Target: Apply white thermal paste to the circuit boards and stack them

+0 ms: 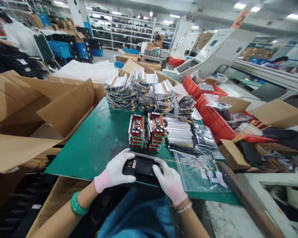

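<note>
A flat black plastic housing (141,168) with a small white-and-red label lies between my hands at the front edge of the green table. My left hand (118,168), in a white glove with a pink cuff, is closed around its left end. On the right end, my right hand (167,177) grips it with the thumb on top; the fingers behind it are partly hidden. Just beyond stand two stacks of circuit boards, a left stack (137,130) and a right stack (157,130), with orange and red parts.
Silver metal profiles (142,89) are piled at the table's back, and more metal strips (180,132) lie right of the boards. A clear plastic bag (191,175) covers the front right. Open cardboard boxes (64,112) flank the left; red crates (208,115) stand right.
</note>
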A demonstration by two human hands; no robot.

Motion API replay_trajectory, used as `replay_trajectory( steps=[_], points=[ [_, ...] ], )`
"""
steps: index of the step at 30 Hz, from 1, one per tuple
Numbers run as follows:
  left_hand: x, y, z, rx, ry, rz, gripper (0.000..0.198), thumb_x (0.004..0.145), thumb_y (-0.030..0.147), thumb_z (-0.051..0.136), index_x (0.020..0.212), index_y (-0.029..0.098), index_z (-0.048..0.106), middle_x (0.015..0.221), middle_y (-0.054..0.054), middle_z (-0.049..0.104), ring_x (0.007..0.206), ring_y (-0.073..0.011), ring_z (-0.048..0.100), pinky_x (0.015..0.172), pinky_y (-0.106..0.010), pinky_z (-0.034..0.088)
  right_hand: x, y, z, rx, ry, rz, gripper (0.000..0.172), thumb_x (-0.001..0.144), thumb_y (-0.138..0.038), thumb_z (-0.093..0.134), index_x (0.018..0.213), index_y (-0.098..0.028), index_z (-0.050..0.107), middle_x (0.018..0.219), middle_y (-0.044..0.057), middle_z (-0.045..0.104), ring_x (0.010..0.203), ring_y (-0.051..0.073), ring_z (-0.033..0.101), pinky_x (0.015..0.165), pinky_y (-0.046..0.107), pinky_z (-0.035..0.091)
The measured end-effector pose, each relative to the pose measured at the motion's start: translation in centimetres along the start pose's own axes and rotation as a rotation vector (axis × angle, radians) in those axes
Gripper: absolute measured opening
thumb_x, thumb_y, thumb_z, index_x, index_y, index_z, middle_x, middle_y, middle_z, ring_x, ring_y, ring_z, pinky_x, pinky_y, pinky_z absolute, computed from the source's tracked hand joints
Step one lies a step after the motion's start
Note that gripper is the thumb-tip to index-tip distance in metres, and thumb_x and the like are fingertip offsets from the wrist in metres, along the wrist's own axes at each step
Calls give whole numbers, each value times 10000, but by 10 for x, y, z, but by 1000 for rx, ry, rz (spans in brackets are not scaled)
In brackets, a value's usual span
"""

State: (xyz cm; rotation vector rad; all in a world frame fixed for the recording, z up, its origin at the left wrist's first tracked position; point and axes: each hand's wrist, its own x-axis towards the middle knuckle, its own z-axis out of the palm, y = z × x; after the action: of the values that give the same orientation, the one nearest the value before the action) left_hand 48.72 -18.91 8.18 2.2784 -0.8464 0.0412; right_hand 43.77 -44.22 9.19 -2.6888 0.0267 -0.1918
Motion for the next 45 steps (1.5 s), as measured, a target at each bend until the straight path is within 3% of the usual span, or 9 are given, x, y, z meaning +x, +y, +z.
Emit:
replay_trajectory(
  steps=[7, 11, 14, 20, 32, 35, 39, 42, 45],
  points=[
    [4, 3, -7, 61, -44, 33, 717, 682, 444, 802, 1282, 216, 483, 1362, -135, 559, 1393, -350, 401, 1121, -530, 401, -19, 5, 9, -205, 276, -431, 561, 839, -534, 659, 1281, -191, 614, 1266, 163, 643, 1187, 341, 585, 951, 456, 479],
    [-2, 13, -9, 129, -54, 93, 677, 645, 411, 805, 1229, 217, 524, 1318, -131, 596, 1331, -356, 478, 1104, -538, 417, -41, 15, 23, -179, 318, -698, 476, 841, -338, 702, 1293, -241, 590, 1317, 144, 609, 1263, 308, 531, 961, 445, 477],
    [-13, 18, -5, 201, -28, 195, 723, 669, 429, 781, 1294, 218, 485, 1334, -138, 596, 1327, -368, 485, 1116, -587, 388, -49, 22, 20, -205, 351, -755, 359, 904, -213, 597, 1257, -275, 611, 1240, 103, 666, 1199, 253, 589, 924, 397, 497],
    [-9, 17, -7, 253, 81, 437, 737, 763, 342, 749, 1397, 202, 402, 1339, -148, 606, 1257, -308, 571, 1059, -477, 489, -31, 24, -9, -152, 392, -772, 442, 929, -463, 552, 1236, -151, 614, 1197, 148, 705, 1210, 275, 611, 978, 422, 490],
    [9, 14, -14, 351, 166, 522, 499, 844, 413, 686, 1277, 230, 519, 1224, -96, 692, 1096, -249, 680, 990, -396, 531, -20, 24, -12, -128, 421, -802, 439, 924, -432, 604, 1245, -133, 609, 1173, 146, 722, 1191, 261, 634, 910, 370, 513],
    [3, 8, -13, 272, 139, 518, 561, 785, 439, 720, 1280, 268, 517, 1237, -71, 688, 1140, -270, 656, 1090, -483, 450, -30, 26, -3, -123, 457, -747, 400, 937, -452, 572, 1200, -156, 629, 1154, 129, 726, 1192, 245, 624, 944, 374, 494],
    [-3, -11, -19, 102, 230, 191, 517, 755, 456, 639, 1214, 229, 571, 1217, -106, 688, 1128, -334, 650, 1013, -550, 504, -49, 24, 16, -140, 488, -729, 265, 924, -375, 609, 1154, -249, 645, 1105, 55, 729, 1185, 216, 608, 1057, 415, 424],
    [5, -20, -28, -198, 502, -290, 338, 818, 416, 583, 1075, 199, 609, 981, -71, 746, 879, -263, 722, 843, -452, 598, -57, 8, 22, -192, 392, -672, 330, 914, -303, 608, 1244, -319, 604, 1220, 36, 683, 1237, 233, 559, 1096, 490, 379],
    [23, -17, -38, -474, 567, -605, 326, 791, 466, 651, 954, 184, 626, 776, 4, 728, 709, -189, 694, 696, -337, 607, -48, -18, 20, -242, 247, -601, 454, 910, -319, 585, 1359, -339, 520, 1366, 68, 596, 1263, 278, 523, 1081, 545, 372]
  ],
)
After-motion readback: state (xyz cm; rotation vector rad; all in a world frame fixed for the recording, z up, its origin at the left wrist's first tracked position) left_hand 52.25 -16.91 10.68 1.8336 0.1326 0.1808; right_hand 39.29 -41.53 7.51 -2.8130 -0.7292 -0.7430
